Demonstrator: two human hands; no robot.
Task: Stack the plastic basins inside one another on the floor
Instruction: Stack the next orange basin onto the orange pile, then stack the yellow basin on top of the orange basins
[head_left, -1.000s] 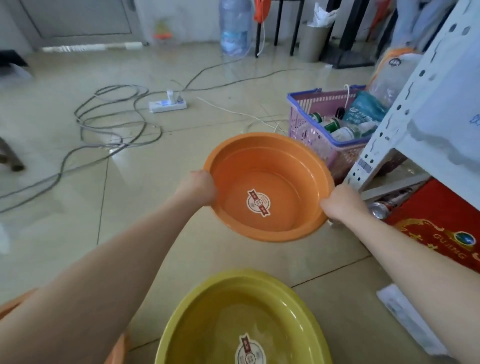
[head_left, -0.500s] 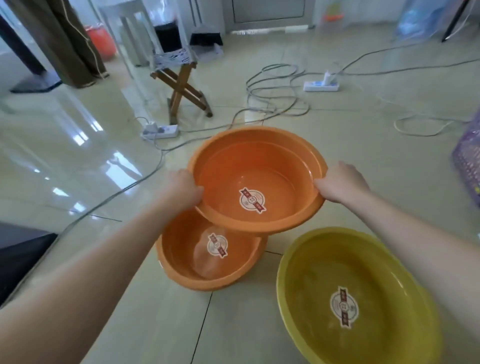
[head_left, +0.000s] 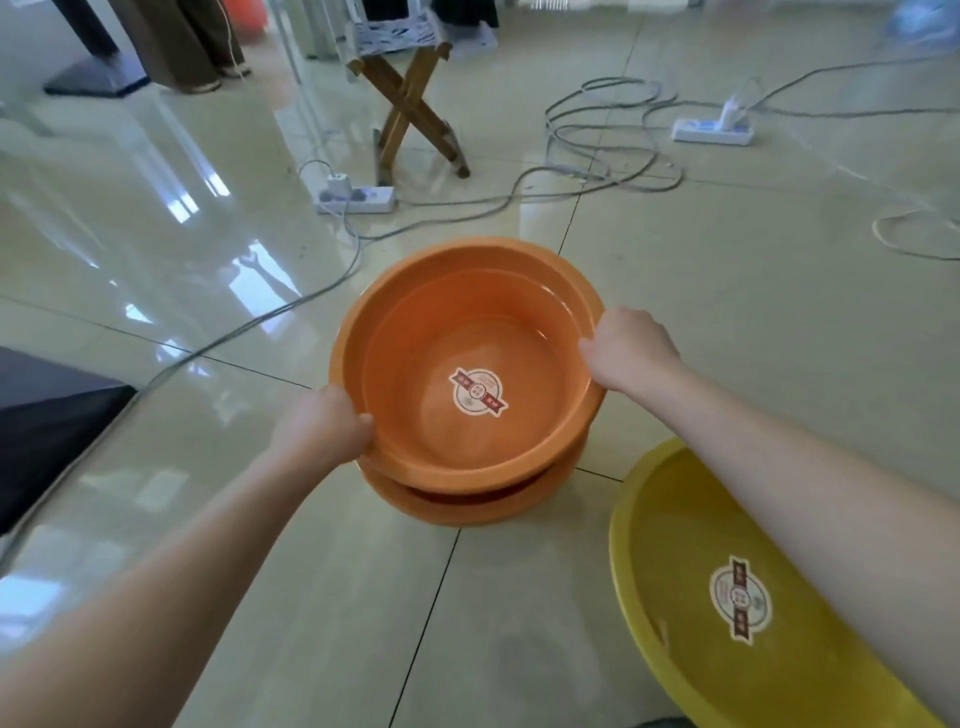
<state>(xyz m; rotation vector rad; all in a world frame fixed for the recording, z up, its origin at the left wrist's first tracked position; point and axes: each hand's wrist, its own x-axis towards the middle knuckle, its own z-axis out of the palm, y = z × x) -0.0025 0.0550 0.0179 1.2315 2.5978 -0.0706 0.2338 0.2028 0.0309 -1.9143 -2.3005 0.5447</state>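
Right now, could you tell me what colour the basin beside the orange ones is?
Yellow basin, clearest in the head view.

Orange basin (head_left: 441, 332) — seemingly nested — in another (head_left: 467, 506)
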